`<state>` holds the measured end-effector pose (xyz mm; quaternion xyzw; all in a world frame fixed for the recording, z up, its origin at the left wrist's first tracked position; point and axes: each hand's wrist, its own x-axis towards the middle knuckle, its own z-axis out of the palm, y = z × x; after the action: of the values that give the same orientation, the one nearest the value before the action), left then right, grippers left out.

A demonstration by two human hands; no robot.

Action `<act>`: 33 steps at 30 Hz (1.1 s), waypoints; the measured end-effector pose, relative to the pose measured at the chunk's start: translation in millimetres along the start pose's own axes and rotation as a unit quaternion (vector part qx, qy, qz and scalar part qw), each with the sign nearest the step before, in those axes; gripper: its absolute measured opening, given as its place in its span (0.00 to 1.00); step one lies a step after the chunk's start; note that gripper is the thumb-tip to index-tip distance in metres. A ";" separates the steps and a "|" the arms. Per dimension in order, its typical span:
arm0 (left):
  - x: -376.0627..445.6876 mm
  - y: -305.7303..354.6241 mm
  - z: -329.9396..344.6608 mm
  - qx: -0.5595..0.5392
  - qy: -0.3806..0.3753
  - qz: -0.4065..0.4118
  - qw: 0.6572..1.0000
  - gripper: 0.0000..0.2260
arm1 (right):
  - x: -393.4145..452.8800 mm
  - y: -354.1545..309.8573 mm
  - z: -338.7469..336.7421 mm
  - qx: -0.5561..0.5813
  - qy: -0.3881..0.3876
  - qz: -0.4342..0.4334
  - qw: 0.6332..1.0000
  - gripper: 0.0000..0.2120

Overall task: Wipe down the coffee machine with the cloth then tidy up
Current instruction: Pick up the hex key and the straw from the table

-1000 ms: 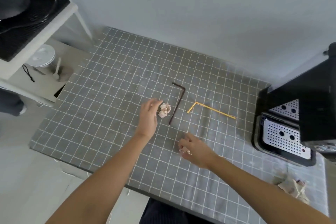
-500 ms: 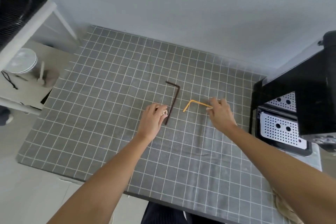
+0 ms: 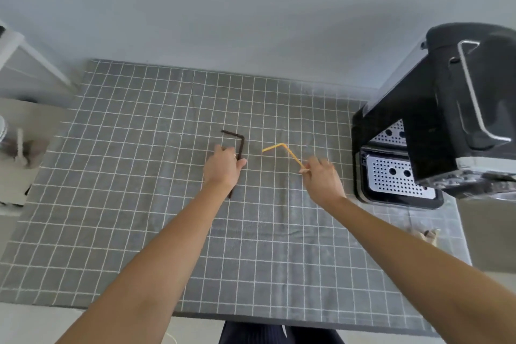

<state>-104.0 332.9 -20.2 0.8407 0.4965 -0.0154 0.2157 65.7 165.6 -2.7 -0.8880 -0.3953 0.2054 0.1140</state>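
A black coffee machine [image 3: 452, 109] with a perforated metal drip tray [image 3: 396, 179] stands at the right edge of the grey checked tablecloth [image 3: 125, 176]. My left hand [image 3: 223, 167] grips the long leg of a bent dark brown straw [image 3: 240, 142] near the cloth's middle; the crumpled paper wad it took earlier is hidden. My right hand [image 3: 321, 179] pinches the near end of a bent yellow straw [image 3: 284, 149], whose far part is lifted off the cloth. A beige cloth [image 3: 428, 234] lies crumpled in front of the machine.
A white shelf frame [image 3: 30, 58] stands at the far left, with a low surface holding a jar and a small brush [image 3: 21, 145] below it. The pale wall runs behind the table. The table's front edge is close to my body.
My left hand closed over the paper wad, then slid right and took the brown straw. My right hand moved from the cloth's middle to the yellow straw and lifted its end.
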 end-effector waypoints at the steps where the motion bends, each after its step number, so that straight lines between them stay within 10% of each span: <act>1: 1.3 4.7 -0.3 0.017 -0.006 -0.005 1.000 0.12 | -4.2 0.5 -3.3 0.035 -0.010 0.010 0.999 0.07; 13: -31.3 43.3 5.9 0.163 -0.092 -0.088 0.978 0.13 | -63.1 59.5 -40.7 0.255 -0.081 0.099 0.958 0.12; 19: -95.0 122.7 25.0 -0.087 -0.105 -0.113 0.984 0.15 | -101.9 123.5 -70.9 0.307 -0.153 0.068 0.937 0.13; 25: -190.1 253.9 63.8 -0.335 -0.194 -0.117 0.915 0.10 | -149.4 222.6 -116.8 0.380 -0.157 0.078 0.908 0.14; 33: -232.1 439.3 131.5 -0.371 -0.339 -0.029 0.864 0.10 | -194.0 374.6 -142.5 0.602 -0.029 0.259 0.755 0.05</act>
<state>172.8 -90.8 68.9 0.6267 0.3860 -0.1205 0.6662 258.9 -233.2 40.7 -0.6982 0.0515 0.4484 0.5558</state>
